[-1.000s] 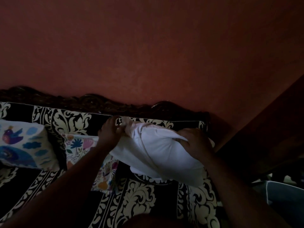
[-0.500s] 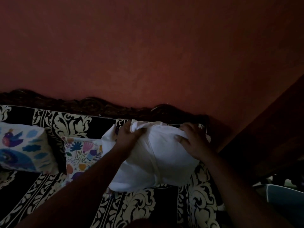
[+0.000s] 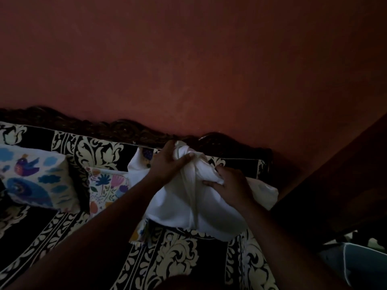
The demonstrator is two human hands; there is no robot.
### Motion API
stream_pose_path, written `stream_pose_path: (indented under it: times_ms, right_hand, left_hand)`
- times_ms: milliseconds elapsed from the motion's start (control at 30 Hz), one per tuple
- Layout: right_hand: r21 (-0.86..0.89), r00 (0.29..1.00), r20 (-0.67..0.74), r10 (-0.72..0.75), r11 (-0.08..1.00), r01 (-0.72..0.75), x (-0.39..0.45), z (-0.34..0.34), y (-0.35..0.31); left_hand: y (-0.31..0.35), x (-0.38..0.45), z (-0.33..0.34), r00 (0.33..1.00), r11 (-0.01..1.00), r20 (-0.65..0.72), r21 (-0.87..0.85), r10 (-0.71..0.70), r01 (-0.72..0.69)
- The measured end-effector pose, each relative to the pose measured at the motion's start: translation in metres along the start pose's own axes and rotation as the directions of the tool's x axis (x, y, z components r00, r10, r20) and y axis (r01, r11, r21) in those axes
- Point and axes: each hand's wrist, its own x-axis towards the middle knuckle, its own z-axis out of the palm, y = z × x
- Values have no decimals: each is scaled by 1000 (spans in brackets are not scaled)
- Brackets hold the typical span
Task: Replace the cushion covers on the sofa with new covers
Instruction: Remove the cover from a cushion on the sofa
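The white cushion (image 3: 188, 204) is held up over the patterned sofa (image 3: 178, 254), its top corner bunched tight in the left hand (image 3: 167, 164) while the right hand (image 3: 230, 185) pinches a fold just beside it. A floral cover (image 3: 109, 185) (the new one, I would guess) lies below the left wrist. If either grip slackens, the fabric could slip and the stuffing bunch unevenly.

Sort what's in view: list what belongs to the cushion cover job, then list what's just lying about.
Part of the job:
white cushion
left hand and right hand, both gripping it
floral cushion
bird cushion
sofa

Just lying about:
grey thing at lower right, too dark to identify
red wall
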Motion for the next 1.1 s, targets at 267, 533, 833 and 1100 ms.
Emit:
stream_pose_path:
  times_ms: [267, 533, 833, 1100]
  right_hand:
    - [-97, 991, 7, -136, 986, 136, 0, -8, 1]
    - [76, 992, -45, 119, 990, -116, -12, -23, 29]
    - [370, 931, -190, 311, 901, -226, -6, -56, 44]
    - [181, 874, 28, 486, 857, -482, -52, 2, 94]
  left_hand:
    - [-17, -6, -1, 991, 999, -134, -41, 19, -24]
    - [-61, -17, -28, 893, 955, -339, -83, -295, 283]
    - [-103, -43, -26, 931, 859, -122, 359, -343, 364]
    - [-112, -62, -29, 875, 814, -335, 353, -349, 460]
